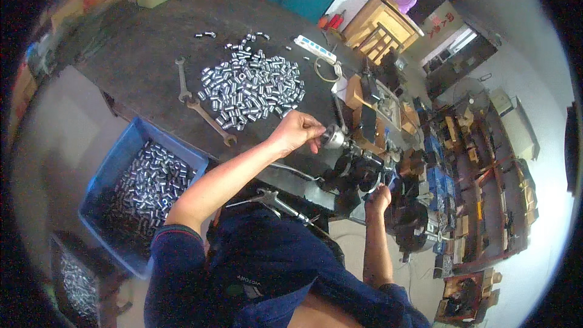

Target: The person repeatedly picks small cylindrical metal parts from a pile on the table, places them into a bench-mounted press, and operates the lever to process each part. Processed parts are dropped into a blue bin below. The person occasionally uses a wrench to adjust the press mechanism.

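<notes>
Dark bench [146, 54] carries a heap of small metal sleeves [252, 88] (wrenches [203, 112] beside); my left hand [297, 132] fingers pinch the chuck [334, 138], my right hand [379, 197] curls round a lever.

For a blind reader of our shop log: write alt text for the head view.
Seen from above, a person's left hand grips a silvery chuck on a small bench machine, while the right hand works at its lower side. Small metal sleeves and two wrenches lie on the dark workbench; more sleeves fill a blue bin.
</notes>
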A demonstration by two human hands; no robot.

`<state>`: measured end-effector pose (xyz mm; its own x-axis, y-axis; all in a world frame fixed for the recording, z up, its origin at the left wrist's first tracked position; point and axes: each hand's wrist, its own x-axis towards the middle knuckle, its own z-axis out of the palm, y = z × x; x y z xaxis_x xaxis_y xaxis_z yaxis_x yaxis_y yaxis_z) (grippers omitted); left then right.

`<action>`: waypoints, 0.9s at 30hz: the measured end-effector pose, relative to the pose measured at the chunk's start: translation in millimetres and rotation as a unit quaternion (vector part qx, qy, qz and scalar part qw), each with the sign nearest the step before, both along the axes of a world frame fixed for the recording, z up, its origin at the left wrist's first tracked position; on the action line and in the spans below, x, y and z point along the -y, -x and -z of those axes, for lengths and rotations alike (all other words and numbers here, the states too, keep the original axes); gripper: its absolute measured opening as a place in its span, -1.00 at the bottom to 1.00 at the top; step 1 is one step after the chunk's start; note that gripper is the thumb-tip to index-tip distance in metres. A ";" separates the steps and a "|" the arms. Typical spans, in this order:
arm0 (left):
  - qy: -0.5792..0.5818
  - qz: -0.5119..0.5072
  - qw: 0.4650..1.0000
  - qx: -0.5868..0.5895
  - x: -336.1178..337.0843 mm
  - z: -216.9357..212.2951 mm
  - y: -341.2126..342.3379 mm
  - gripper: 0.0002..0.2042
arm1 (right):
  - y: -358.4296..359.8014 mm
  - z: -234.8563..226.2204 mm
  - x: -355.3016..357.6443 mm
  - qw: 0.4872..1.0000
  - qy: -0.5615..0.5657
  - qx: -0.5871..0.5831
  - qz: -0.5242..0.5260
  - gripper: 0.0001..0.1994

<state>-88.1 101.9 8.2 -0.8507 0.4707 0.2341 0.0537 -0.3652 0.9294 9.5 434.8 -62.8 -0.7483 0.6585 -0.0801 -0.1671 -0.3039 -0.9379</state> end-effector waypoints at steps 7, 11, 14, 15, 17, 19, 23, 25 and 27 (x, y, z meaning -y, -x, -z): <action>-0.027 0.026 0.999 -0.020 1.0 5.4 8.3 -0.88 | -17.0 -19.3 11.6 0.999 -0.009 -0.021 -0.029 -0.87; 0.004 0.003 0.999 -0.034 0.3 1.9 9.1 -0.87 | -25.4 -29.8 8.0 0.996 -0.052 -0.036 -0.060 -0.86; 0.021 0.031 0.998 -0.046 1.9 -5.5 10.0 -0.88 | -25.6 -27.5 -0.8 0.996 -0.040 -0.027 -0.074 -0.90; 0.027 0.035 0.997 -0.056 5.0 -7.5 10.7 -0.88 | -25.1 -34.7 5.3 0.996 -0.039 -0.033 -0.072 -0.89; 0.035 0.031 0.997 -0.069 6.2 -5.2 12.5 -0.87 | -31.1 -47.2 18.1 0.996 -0.038 -0.043 -0.061 -0.88; 0.044 0.031 0.995 -0.090 4.0 -3.4 14.4 -0.87 | -29.5 -56.2 14.2 0.995 -0.069 -0.040 -0.060 -0.86; 0.044 0.034 0.995 -0.087 4.0 -3.8 14.1 -0.87 | -15.7 -76.9 9.2 0.988 -0.105 -0.047 -0.099 -0.80; 0.058 0.041 0.994 -0.077 5.0 -5.9 14.7 -0.85 | -8.6 -89.9 11.1 0.989 -0.107 -0.047 -0.094 -0.81; 0.062 0.012 0.994 -0.086 2.6 -0.4 15.9 -0.88 | 8.0 -93.7 0.3 0.989 -0.108 -0.060 -0.075 -0.80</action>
<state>-104.0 99.3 8.6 -0.7907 0.5254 0.3141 0.2081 -0.2519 0.9451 1.5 434.5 30.9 -0.8342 0.5317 0.1464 -0.2502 -0.1284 -0.9596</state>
